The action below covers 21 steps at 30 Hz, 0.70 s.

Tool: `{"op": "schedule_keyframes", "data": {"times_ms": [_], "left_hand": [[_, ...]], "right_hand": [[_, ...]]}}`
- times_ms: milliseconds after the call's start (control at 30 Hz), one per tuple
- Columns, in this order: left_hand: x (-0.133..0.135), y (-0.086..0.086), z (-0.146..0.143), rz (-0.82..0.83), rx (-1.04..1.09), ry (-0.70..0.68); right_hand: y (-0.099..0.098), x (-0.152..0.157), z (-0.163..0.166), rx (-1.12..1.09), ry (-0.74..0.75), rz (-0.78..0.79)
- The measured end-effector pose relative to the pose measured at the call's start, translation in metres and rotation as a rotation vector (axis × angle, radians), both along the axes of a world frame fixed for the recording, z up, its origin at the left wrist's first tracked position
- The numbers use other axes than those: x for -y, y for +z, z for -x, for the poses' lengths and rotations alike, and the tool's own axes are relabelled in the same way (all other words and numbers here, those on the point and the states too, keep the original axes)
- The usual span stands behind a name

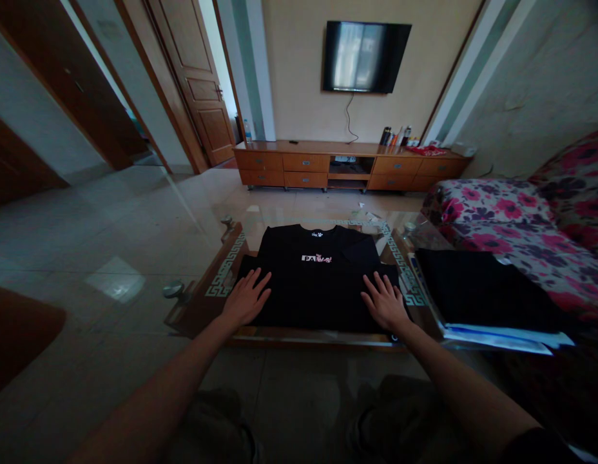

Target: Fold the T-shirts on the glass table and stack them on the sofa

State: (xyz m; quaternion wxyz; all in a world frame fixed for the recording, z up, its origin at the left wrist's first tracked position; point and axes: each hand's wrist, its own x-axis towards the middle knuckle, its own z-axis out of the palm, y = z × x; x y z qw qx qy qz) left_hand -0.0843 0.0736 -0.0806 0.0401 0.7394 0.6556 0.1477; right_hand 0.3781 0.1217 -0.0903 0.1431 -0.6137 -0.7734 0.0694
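A black t-shirt (318,274) with a small white and pink print on its chest lies spread face up on a glass coffee table (221,274), its collar away from me. My left hand (245,298) lies flat on the shirt's lower left part, fingers spread. My right hand (385,301) lies flat on its lower right part, fingers spread too. Neither hand holds anything.
A stack of black cloth (482,290) on white and blue sheets (502,335) sits at the table's right end. A floral sofa (521,219) stands at the right. A wooden TV cabinet (347,166) and wall TV (365,57) are ahead. Tiled floor (106,232) spreads left.
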Motion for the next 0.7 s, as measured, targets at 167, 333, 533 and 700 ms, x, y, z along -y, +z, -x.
{"op": "schedule_keyframes", "data": {"times_ms": [167,333,533,700], "left_hand": [[-0.007,0.012,-0.028,-0.103,0.003,-0.010],[0.003,0.018,-0.108,-0.056,-0.005,-0.255],[0.011,0.006,-0.153,0.029,-0.031,-0.304],[0.011,0.002,-0.151,0.028,-0.047,-0.298]], "right_hand": [[0.006,-0.008,0.020,-0.047,-0.024,-0.119],[0.012,0.021,0.101,-0.120,0.198,-0.062],[0.023,0.036,0.159,-0.088,0.242,0.043],[0.030,0.032,0.152,-0.023,0.236,0.092]]}}
